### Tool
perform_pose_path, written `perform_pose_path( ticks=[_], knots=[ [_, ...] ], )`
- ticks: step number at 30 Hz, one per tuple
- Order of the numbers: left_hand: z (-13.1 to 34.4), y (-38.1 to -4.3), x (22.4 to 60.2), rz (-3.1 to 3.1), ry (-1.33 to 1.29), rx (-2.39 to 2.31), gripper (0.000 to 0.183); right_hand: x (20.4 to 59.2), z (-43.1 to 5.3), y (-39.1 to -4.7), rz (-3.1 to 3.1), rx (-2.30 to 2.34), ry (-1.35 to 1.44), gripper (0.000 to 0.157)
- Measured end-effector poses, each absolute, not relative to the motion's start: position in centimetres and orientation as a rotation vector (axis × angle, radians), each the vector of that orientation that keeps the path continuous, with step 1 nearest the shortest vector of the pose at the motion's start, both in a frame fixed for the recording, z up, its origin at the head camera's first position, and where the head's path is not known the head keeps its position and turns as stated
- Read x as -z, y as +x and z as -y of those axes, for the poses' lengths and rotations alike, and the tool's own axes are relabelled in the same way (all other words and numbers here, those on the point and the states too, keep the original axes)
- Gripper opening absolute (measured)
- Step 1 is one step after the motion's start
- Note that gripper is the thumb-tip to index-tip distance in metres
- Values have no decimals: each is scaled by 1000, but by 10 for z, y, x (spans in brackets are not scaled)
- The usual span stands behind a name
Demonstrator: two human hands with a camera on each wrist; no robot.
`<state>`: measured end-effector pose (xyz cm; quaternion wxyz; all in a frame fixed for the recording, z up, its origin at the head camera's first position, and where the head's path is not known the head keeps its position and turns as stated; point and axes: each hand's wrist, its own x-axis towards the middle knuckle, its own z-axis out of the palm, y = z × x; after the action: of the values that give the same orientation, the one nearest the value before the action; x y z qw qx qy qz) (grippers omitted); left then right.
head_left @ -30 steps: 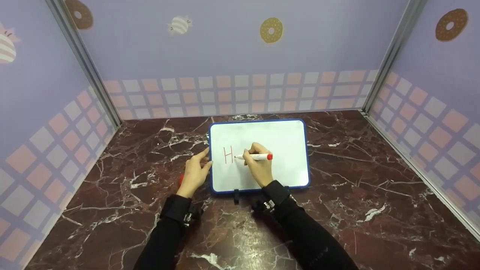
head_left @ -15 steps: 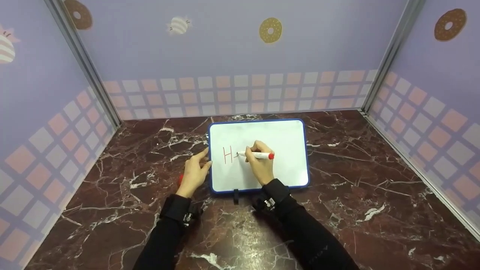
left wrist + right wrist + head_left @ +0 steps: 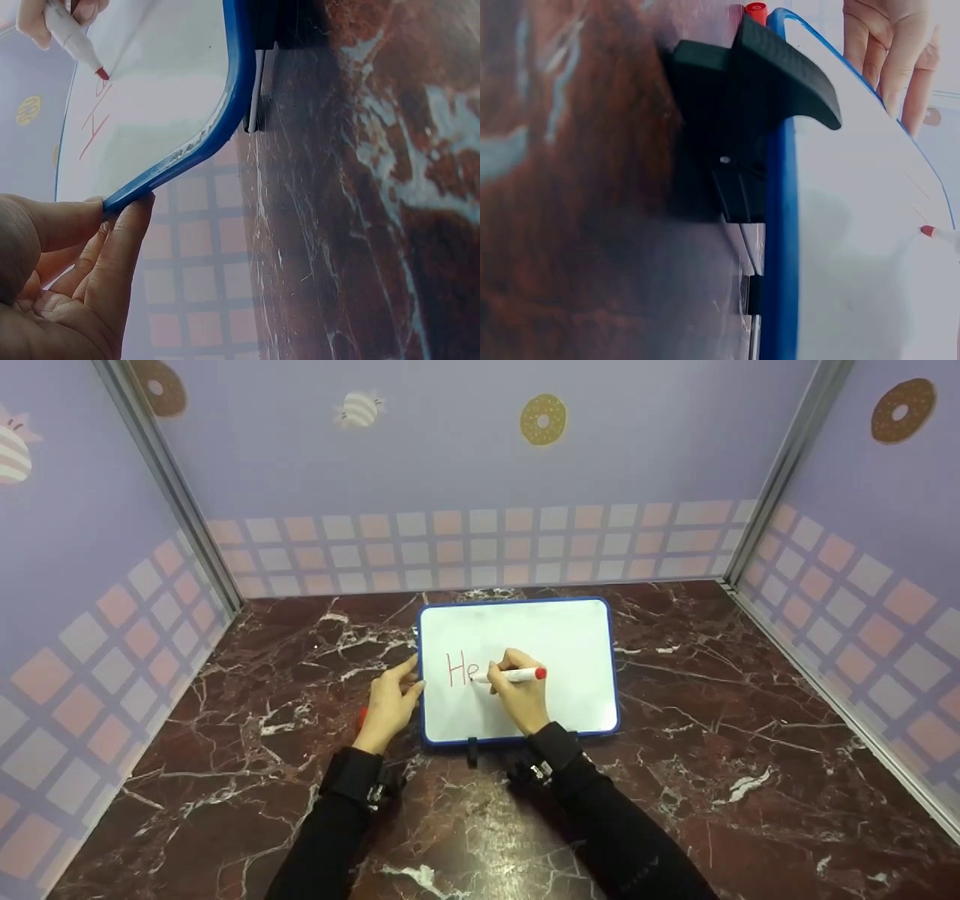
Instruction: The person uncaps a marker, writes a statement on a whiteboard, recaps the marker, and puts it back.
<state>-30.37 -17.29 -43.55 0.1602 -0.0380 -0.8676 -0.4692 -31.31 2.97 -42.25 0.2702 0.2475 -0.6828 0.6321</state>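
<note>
A whiteboard (image 3: 570, 660) with a blue frame leans on a stand, black clips (image 3: 472, 752) at its lower edge. My left hand (image 3: 390, 705) pinches its left edge, thumb on one face and fingers on the other, as the left wrist view shows. Between the thumb and fingers of my right hand (image 3: 523, 697) is a white marker (image 3: 521, 674) with a red end. Its red tip (image 3: 103, 73) is right at the board's surface. Red letters "He" (image 3: 457, 669) stand on the left part of the board, the "e" beside the tip.
A red object (image 3: 362, 718) lies mostly hidden behind my left hand. The board's stand rests on a dark red marbled table (image 3: 720, 795). Patterned lilac walls (image 3: 450, 472) enclose the back and both sides.
A red "e" has appeared to the right of the "H". My right hand moved the marker slightly up and right, then back down. The left hand stayed at the board's edge.
</note>
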Motion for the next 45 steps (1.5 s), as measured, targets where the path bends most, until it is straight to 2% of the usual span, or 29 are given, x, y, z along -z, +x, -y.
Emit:
perform_pose_path(
  ticks=[11,20,29,45],
  knots=[
    [173,-304,435,2479,-117,1340,49,420,-37,-317,1816,-1723,563,26],
    [173,-303,435,2482,-154,1341,49,436,-44,-344,1767,-1704,547,23],
    [174,-303,435,2482,-134,1341,49,411,-38,-329,1760,-1679,582,20],
    [173,-303,435,2486,-116,1317,49,417,-46,-318,1832,-1650,598,26]
  ],
)
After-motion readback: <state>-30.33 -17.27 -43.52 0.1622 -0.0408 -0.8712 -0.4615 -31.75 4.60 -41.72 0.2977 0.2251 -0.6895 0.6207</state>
